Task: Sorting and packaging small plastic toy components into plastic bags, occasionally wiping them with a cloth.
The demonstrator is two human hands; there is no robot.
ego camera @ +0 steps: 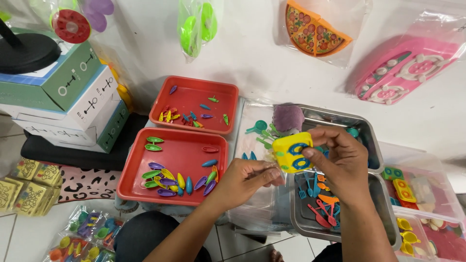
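My right hand point(342, 162) grips a small yellow toy block with blue rings point(292, 151) by its right side. My left hand point(245, 180) pinches the edge of a clear plastic bag point(262, 206) just below and left of the yellow toy. Both hands hover over a metal tray point(383, 213) that holds small orange and blue toy utensils point(323, 204). A second metal tray point(340, 119) behind it holds a purple piece point(288, 118) and green toy spoons point(262, 131).
Two red trays point(189, 150) point(194, 94) with small coloured leaf-shaped pieces sit to the left. Stacked boxes point(73, 102) stand far left. Bagged toys hang on the wall: a pizza point(315, 31), a pink set point(407, 68), green pieces point(196, 24). A clear bin of toys point(422, 194) is at right.
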